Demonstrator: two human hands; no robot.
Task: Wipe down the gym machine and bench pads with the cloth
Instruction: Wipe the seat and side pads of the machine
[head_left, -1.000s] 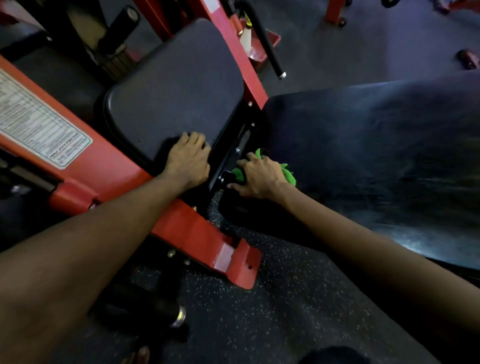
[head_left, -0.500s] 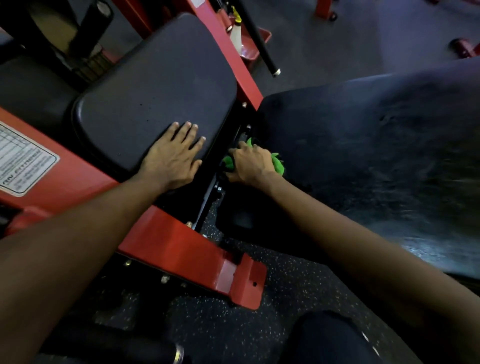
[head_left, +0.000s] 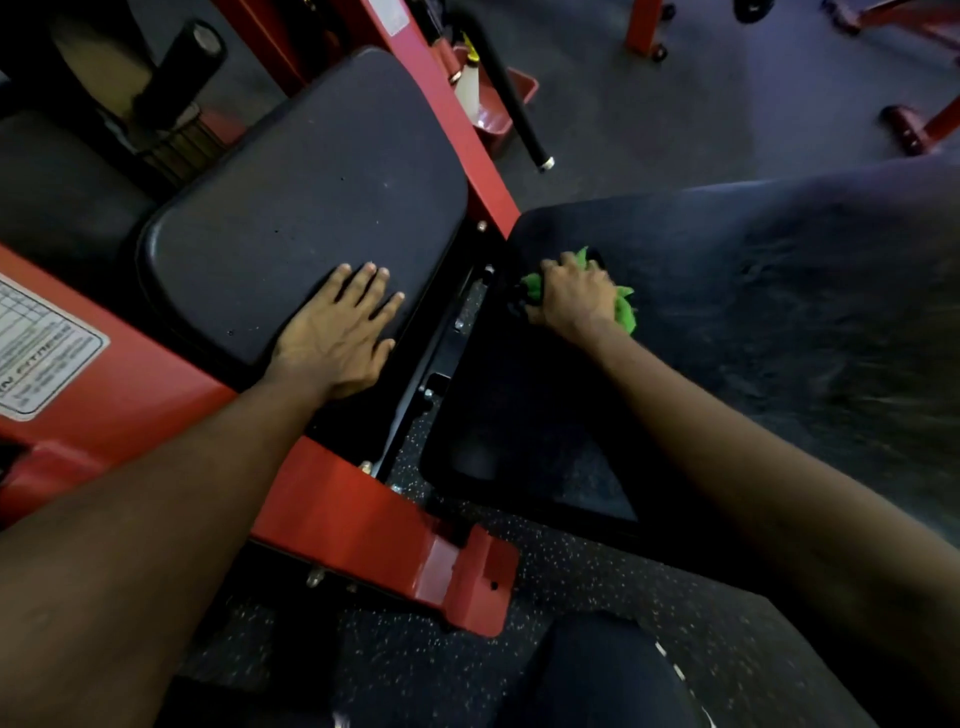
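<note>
A black seat pad (head_left: 311, 197) sits on the red machine frame (head_left: 363, 519) at the left. My left hand (head_left: 337, 332) lies flat on its near corner, fingers spread, holding nothing. To the right is a larger black bench pad (head_left: 753, 322) with wet streaks. My right hand (head_left: 571, 296) presses a bunched green cloth (head_left: 626, 312) onto that pad's left edge, close to the gap between the two pads. Most of the cloth is hidden under the hand.
A black handle bar (head_left: 514, 104) slopes down behind the pads, next to a red tray holding a spray bottle (head_left: 467, 88). A white instruction label (head_left: 36, 353) is on the frame at the left. Speckled rubber floor (head_left: 571, 582) lies below; my knee (head_left: 597, 675) is at the bottom.
My right hand with the cloth has slid a little farther up the left edge of the bench pad. My left hand has flattened onto the seat pad's corner. The view has shifted.
</note>
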